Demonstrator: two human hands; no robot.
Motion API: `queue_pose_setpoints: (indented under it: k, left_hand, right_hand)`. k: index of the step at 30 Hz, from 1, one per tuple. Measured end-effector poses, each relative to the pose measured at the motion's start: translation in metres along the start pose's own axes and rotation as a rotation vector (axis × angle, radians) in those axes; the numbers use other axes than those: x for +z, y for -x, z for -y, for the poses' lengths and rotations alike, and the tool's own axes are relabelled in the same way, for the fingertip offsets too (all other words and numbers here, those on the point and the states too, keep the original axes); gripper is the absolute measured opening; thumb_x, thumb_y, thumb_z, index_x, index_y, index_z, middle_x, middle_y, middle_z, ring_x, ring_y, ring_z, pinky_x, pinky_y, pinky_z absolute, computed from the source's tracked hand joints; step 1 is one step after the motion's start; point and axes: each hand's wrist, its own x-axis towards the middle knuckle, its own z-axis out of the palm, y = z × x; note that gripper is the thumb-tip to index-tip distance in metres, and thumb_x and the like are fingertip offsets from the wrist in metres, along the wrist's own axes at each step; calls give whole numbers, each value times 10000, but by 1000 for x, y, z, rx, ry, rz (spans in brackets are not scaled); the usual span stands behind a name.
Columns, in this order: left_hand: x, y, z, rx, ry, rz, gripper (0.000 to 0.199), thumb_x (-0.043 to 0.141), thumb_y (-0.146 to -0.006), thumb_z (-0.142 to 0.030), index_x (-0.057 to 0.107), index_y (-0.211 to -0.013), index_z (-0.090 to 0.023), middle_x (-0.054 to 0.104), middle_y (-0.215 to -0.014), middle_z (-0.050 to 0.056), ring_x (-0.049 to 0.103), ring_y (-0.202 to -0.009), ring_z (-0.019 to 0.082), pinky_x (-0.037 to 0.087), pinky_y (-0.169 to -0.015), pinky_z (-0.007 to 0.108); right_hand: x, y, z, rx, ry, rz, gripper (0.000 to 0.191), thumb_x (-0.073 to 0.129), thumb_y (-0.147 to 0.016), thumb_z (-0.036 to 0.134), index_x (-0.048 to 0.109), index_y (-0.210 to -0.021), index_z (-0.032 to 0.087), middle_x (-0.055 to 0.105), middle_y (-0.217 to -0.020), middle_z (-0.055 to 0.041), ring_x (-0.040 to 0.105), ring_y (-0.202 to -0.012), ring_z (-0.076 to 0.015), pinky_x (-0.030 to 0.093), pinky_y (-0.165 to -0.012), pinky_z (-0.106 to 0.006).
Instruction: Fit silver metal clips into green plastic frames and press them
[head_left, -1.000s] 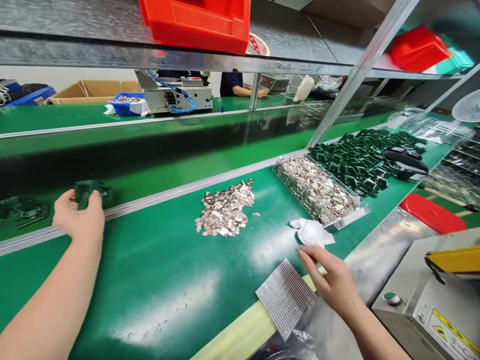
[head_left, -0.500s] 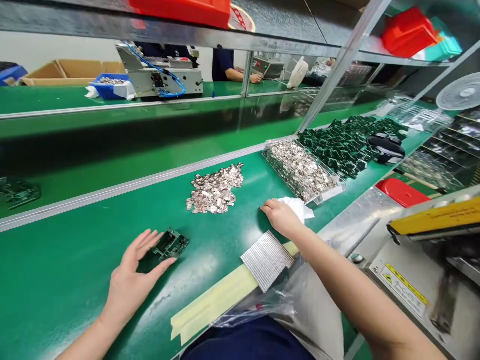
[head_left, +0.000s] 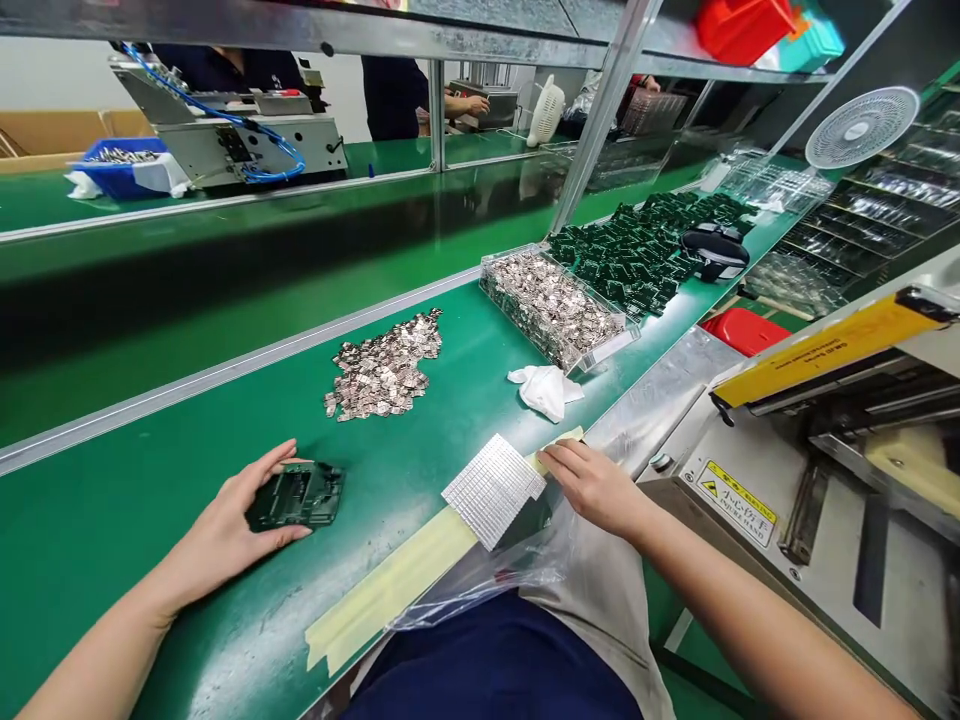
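My left hand (head_left: 229, 525) grips a dark green circuit board (head_left: 304, 495) between thumb and fingers, low over the green bench; whether it is one board or a small stack I cannot tell. My right hand (head_left: 596, 485) has its fingers bent together at the right corner of a silver sheet scored into small squares (head_left: 491, 490). Anything between those fingertips is hidden. The sheet lies over pale yellow tape (head_left: 397, 590) along the bench's front edge. Beyond both hands is a loose pile of small metal pieces (head_left: 386, 365).
A clear tray (head_left: 600, 358) full of similar metal pieces stands at right, with crumpled white cloth (head_left: 546, 390) before it. Many green boards (head_left: 630, 255) lie behind. A machine with a yellow bar (head_left: 832, 355) flanks my right arm. People work at the far bench.
My right hand has moved from beside the white cloth back toward me, to the silver sheet's corner. My left hand has closed around the circuit board. The view has shifted to the right.
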Motion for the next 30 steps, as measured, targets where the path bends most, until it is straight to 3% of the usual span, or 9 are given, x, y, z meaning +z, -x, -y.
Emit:
queue_pose_setpoints:
  k: [2, 4, 7, 9, 12, 16, 19, 24, 30]
  left_hand:
    - [4, 0, -4, -47, 29, -37, 748, 722, -661, -557, 508, -1313, -259, 615, -1287, 109, 605, -1144, 355, 519, -934, 471]
    - [8, -1, -12, -137, 138, -151, 626, 770, -608, -524, 594, -1130, -228, 631, -1194, 101, 617, -1096, 356, 520, -933, 488]
    - [16, -6, -38, -341, 516, -379, 581, 850, -524, -435, 574, -987, -217, 648, -997, 43, 671, -911, 271, 581, -832, 423]
    - [25, -12, -68, -381, 845, -421, 630, 887, -490, -364, 547, -1001, -221, 644, -977, 11, 675, -811, 194, 597, -777, 345]
    - [43, -24, -124, -313, 1170, -272, 649, 915, -469, -266, 523, -984, -219, 647, -978, -11, 670, -749, 130, 591, -733, 256]
    - [75, -37, -192, -194, 1321, 126, 591, 891, -563, -219, 499, -1005, -206, 660, -950, 4, 689, -800, 145, 598, -755, 268]
    - [99, -42, -223, -68, 1457, 371, 557, 836, -674, -287, 468, -1085, -214, 650, -999, 32, 687, -875, 170, 592, -834, 344]
    - [127, -44, -228, 71, 1431, 422, 522, 747, -779, -379, 433, -1170, -237, 611, -976, 27, 656, -873, 149, 552, -875, 333]
    - [135, -42, -214, 118, 1310, 353, 440, 695, -833, -346, 458, -1187, -237, 558, -898, 9, 562, -773, 105, 501, -723, 213]
  right_hand:
    - [1, 4, 0, 9, -21, -16, 293, 379, -990, 88, 591, -1193, 92, 619, -1019, -169, 566, -962, -302, 536, -820, -456]
    - [3, 7, -2, 0, -37, -43, 270, 401, -999, 108, 601, -1180, 111, 633, -1004, -158, 580, -964, -301, 540, -818, -462]
    - [7, 12, -7, -45, -62, -134, 281, 382, -1012, 98, 623, -1148, 147, 660, -956, -133, 608, -913, -279, 550, -771, -441]
    - [8, 14, -7, -44, -89, -209, 302, 376, -1007, 83, 636, -1133, 169, 672, -933, -120, 624, -868, -261, 551, -742, -419]
    - [5, 15, 3, 105, -169, -349, 254, 448, -985, 93, 646, -1108, 195, 681, -927, -103, 635, -827, -247, 540, -726, -402]
    - [-6, 15, 40, 597, -467, -624, 101, 605, -934, 170, 658, -995, 231, 675, -849, -43, 631, -745, -211, 510, -682, -343]
    - [-12, 10, 67, 906, -809, -814, 26, 652, -912, 249, 663, -930, 236, 673, -886, -40, 638, -799, -209, 516, -717, -324]
    - [-8, -11, 83, 1009, -991, -854, 124, 674, -875, 306, 658, -801, 208, 615, -1097, -88, 567, -1071, -263, 457, -893, -376]
    - [5, -36, 83, 960, -933, -791, 62, 634, -873, 262, 649, -834, 217, 547, -1208, -92, 509, -1162, -271, 399, -958, -404]
